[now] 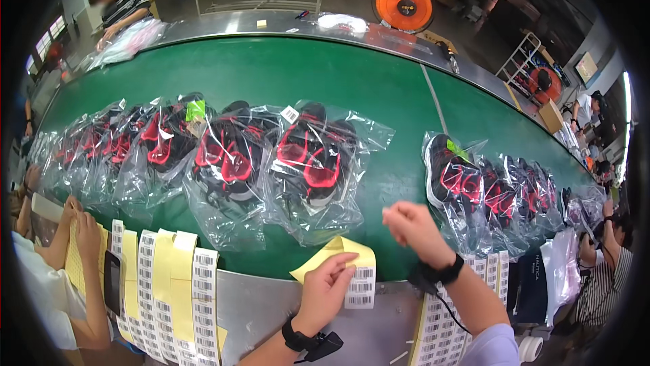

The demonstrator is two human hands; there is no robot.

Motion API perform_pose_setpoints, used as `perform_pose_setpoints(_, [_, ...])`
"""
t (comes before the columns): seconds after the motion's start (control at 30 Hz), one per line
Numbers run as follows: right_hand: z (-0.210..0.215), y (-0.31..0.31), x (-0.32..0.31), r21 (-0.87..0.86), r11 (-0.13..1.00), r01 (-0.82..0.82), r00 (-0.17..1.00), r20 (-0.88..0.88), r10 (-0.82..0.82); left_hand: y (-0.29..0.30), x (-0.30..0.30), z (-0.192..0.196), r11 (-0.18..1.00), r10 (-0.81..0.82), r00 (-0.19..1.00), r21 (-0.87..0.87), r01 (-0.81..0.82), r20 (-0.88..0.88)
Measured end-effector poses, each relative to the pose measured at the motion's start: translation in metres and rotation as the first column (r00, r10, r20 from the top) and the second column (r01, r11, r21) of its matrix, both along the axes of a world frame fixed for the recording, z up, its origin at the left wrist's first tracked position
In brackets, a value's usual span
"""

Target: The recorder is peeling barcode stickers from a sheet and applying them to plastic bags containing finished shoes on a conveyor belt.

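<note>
My left hand (327,293) pinches a sheet of barcode stickers (360,291) on yellow backing, its top part curled over at the belt's near edge. To the right, my right hand (414,229) is raised over the green belt (389,183), its fingers drawn together. Whatever lies between those fingertips is too small to make out. Beyond my left hand, a pair of black and red shoes in a clear plastic bag (315,169) lies on the belt. Another bagged pair (233,163) touches it on the left. Both my wrists wear black bands with small devices.
Bagged shoes (467,186) line the belt's right side; more stretch leftward. Sticker strips (166,285) hang over the metal edge (254,312), with a dark phone (112,283) beside them. Co-workers (47,285) stand at left, right and far left. An orange fan (404,6) stands beyond.
</note>
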State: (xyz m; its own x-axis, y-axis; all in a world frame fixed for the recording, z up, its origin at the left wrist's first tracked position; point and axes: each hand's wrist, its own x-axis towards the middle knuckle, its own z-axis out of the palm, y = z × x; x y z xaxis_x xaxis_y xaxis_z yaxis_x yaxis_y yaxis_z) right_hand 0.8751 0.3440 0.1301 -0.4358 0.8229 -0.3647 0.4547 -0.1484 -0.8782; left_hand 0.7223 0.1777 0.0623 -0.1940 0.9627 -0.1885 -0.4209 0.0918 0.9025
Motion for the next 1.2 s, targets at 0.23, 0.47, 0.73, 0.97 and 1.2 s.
perform_pose_setpoints(0.23, [-0.004,-0.075,0.030,0.109,0.979,-0.170,0.984,0.065,0.163,0.010,0.015,0.001,0.997,-0.077,0.980,0.017,0.076,0.182])
perform_pose_setpoints(0.47, [0.004,-0.072,0.041,0.296,0.915,-0.273,0.961,0.124,0.247,0.013,0.020,0.008,0.991,-0.133,0.974,0.035,0.129,0.182])
perform_pose_setpoints(0.73, [0.008,-0.069,0.044,0.474,0.871,-0.131,0.990,0.022,0.137,0.015,0.030,0.001,0.992,-0.124,0.990,-0.011,0.124,-0.066])
perform_pose_setpoints(0.97, [0.005,-0.069,0.045,0.755,0.579,-0.306,0.952,0.239,0.191,0.018,0.039,-0.001,0.998,-0.058,0.994,-0.021,0.056,-0.091])
perform_pose_setpoints(1.2, [-0.004,-0.073,0.053,0.756,0.607,-0.244,0.970,0.196,0.146,0.017,0.050,0.002,0.998,-0.055,0.996,-0.008,0.054,-0.064])
